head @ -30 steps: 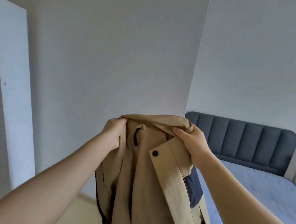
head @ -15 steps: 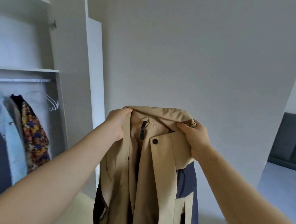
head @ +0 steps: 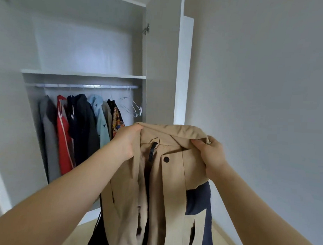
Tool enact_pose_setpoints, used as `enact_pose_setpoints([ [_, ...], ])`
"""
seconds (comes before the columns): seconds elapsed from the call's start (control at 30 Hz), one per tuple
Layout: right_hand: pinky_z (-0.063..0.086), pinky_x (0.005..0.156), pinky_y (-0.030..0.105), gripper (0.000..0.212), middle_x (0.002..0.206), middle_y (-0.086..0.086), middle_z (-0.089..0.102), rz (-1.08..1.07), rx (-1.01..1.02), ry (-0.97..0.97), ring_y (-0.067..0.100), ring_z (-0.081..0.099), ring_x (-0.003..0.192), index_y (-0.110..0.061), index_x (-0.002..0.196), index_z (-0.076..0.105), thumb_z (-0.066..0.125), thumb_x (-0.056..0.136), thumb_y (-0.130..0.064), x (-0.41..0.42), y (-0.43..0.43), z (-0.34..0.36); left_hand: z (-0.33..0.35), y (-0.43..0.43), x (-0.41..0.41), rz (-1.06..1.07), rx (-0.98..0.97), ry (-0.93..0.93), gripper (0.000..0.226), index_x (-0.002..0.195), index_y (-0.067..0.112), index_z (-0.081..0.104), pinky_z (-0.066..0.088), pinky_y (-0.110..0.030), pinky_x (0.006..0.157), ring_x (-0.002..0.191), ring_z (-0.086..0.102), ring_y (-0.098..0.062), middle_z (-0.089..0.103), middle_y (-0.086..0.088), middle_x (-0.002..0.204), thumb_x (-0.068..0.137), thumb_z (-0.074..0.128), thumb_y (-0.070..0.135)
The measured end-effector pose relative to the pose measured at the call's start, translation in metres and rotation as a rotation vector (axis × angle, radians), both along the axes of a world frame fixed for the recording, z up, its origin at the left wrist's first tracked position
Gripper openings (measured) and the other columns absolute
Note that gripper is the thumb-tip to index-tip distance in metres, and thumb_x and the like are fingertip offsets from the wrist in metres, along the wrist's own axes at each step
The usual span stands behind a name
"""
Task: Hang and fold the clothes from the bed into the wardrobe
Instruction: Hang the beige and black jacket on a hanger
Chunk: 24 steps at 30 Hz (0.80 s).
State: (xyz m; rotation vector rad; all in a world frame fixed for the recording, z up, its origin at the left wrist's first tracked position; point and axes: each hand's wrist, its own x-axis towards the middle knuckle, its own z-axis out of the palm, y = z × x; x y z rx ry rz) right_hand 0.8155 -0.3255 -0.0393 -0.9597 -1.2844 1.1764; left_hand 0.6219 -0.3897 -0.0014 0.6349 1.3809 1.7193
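A beige jacket (head: 166, 177) with a navy panel and a black snap hangs in front of me, held up at its collar. My left hand (head: 127, 141) grips the collar's left side. My right hand (head: 211, 153), a ring on one finger, pinches the collar's right side. Behind and to the left stands the open white wardrobe (head: 85, 74). Its rail (head: 85, 86) carries several hung clothes (head: 80, 126) in grey, red, black and light blue. The jacket's lower part runs out of the frame.
Several bare white wire hangers (head: 133, 107) hang at the rail's right end, just above my left hand. The wardrobe's open door (head: 182, 68) stands edge-on to the right of the rail. A plain wall (head: 259, 89) fills the right side, with pale floor (head: 224, 240) below.
My view has swung left from the bed to the wardrobe, which now shows its whole rail. Both hands keep the same hold on the jacket's collar.
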Motion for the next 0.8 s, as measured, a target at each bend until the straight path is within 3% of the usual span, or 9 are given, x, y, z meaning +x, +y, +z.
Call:
enact_pose_setpoints([
  [0.17,0.047,0.061,0.025,0.008,0.077,0.003,0.059,0.146,-0.03,-0.004,0.016,0.055,0.07,-0.006,0.084,0.055,0.06,0.087,-0.011,-0.048,0.082,0.002,-0.002,0.059,-0.039,0.153,-0.004,0.04,0.02,0.073,0.005,0.054,0.047,-0.024,0.036,0.06,0.048,-0.023,0.048,-0.011,0.072,0.092,0.049,0.004],
  [0.27,0.047,0.064,0.028,0.007,0.078,0.004,0.059,0.24,-0.041,-0.01,0.019,0.055,0.073,-0.007,0.085,0.054,0.059,0.087,-0.012,-0.083,0.132,0.01,0.005,0.097,-0.066,0.244,-0.044,0.108,0.022,0.071,0.008,0.049,0.043,-0.029,0.051,0.059,0.045,-0.019,0.046,-0.008,0.069,0.092,0.049,0.005],
  [0.37,0.048,0.052,0.021,0.011,0.074,0.002,0.06,0.344,-0.026,-0.007,0.015,0.056,0.066,-0.011,0.077,0.055,0.059,0.087,-0.01,-0.122,0.169,0.012,0.007,0.122,-0.097,0.308,-0.031,0.066,0.009,0.087,0.004,0.061,0.047,-0.034,0.07,0.068,0.053,-0.023,0.054,-0.01,0.077,0.09,0.052,0.006],
  [0.43,0.047,0.046,0.016,0.012,0.074,0.001,0.062,0.385,-0.022,0.007,0.012,0.058,0.066,-0.014,0.078,0.058,0.06,0.086,-0.007,-0.139,0.176,0.01,0.007,0.127,-0.109,0.316,-0.047,0.068,0.012,0.095,0.005,0.063,0.048,-0.038,0.079,0.078,0.056,-0.028,0.057,-0.013,0.084,0.09,0.053,0.009],
  [0.57,0.048,0.049,0.014,0.023,0.083,-0.002,0.064,0.6,-0.039,-0.077,0.009,0.061,0.072,-0.023,0.093,0.062,0.063,0.083,-0.002,-0.192,0.202,-0.004,-0.005,0.15,-0.149,0.325,-0.089,0.236,0.016,0.079,0.013,0.054,0.044,-0.033,0.07,0.078,0.052,-0.023,0.053,-0.009,0.083,0.093,0.054,0.022],
  [0.7,0.046,0.06,0.012,0.057,0.099,-0.016,0.055,0.814,0.065,-0.202,0.004,0.057,0.085,-0.04,0.113,0.052,0.069,0.077,0.0,-0.248,0.234,-0.01,-0.015,0.179,-0.19,0.211,-0.093,0.474,0.024,0.072,0.015,0.049,0.041,-0.031,0.069,0.076,0.051,-0.02,0.054,-0.005,0.077,0.09,0.058,0.029],
  [0.8,0.05,0.063,0.011,0.06,0.097,-0.017,0.064,1.007,0.154,-0.272,0.001,0.063,0.085,-0.046,0.107,0.055,0.068,0.076,0.003,-0.301,0.257,-0.013,-0.017,0.211,-0.23,0.059,-0.027,0.531,0.029,0.06,0.021,0.055,0.043,-0.03,0.07,0.071,0.055,-0.015,0.059,0.0,0.07,0.089,0.06,0.021],
])
